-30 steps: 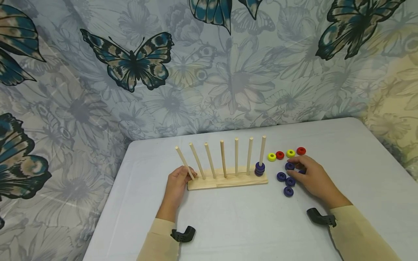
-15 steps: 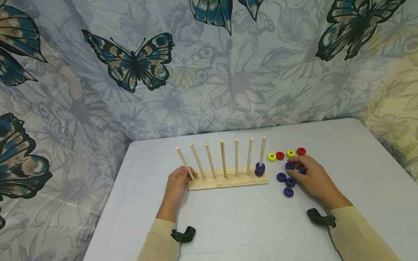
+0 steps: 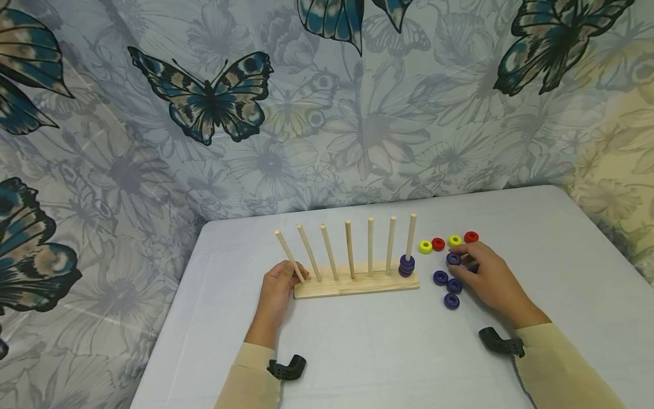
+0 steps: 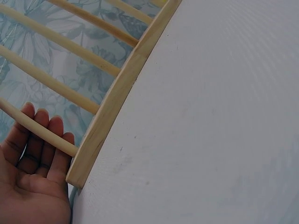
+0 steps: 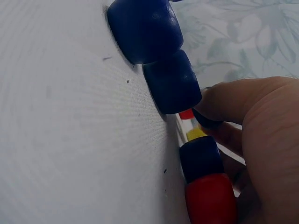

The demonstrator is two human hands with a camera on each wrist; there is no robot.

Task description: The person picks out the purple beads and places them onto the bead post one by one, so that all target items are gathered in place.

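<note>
Rack (image 3: 357, 286) with seven pegs (image 3: 370, 247) stands on the worktop (image 3: 368, 352) in the head view, a stack of blue rings (image 3: 406, 270) on its rightmost peg and the other six bare. The left grip (image 3: 277, 284) is at the rack's left end. Right of the rack, the right grip (image 3: 482, 270) pinches a blue ring (image 3: 453, 259) between thumb and finger. Four loose blue rings (image 3: 452, 301) lie near, one partly hidden by that grip; two yellow rings (image 3: 426, 246) and two red rings (image 3: 438, 244) lie beyond. The step in hand seems to be picking up the pinched ring; the next move would call for a clean lift past its neighbours, then lining its hole up with a peg tip if it is meant for the rack. Little differs from half a second ago: the right grip has shifted very slightly, while the rack and loose rings lie as they did.

In the left wrist view, the left grip is relaxed, fingers fairly straight behind the end peg; whether they press the rack is unclear.

In the right wrist view, thumb and finger meet the pinched ring, mostly hidden; I cannot tell whether it is off the worktop.
</note>
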